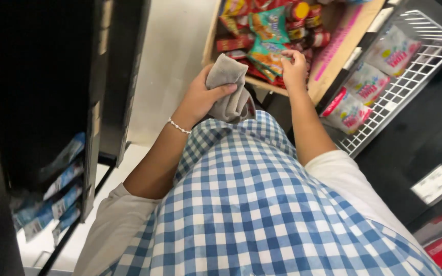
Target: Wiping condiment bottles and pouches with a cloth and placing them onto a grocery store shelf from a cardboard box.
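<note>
My left hand (200,97) grips a folded grey cloth (227,89) in front of my blue-and-white checked apron (251,204). A beaded bracelet sits on that wrist. My right hand (294,69) reaches out to a teal and orange snack packet (267,51) on a low wooden shelf (333,66), with its fingers closed on the packet's edge. Red packets and small jars lie packed around that packet on the shelf.
A white wire rack (410,76) at the right holds pale plastic packets with pink print. At the left stands a dark shelf unit (93,102) with blue packets low down. Pale floor shows between the two. Red boxes sit at the bottom right corner.
</note>
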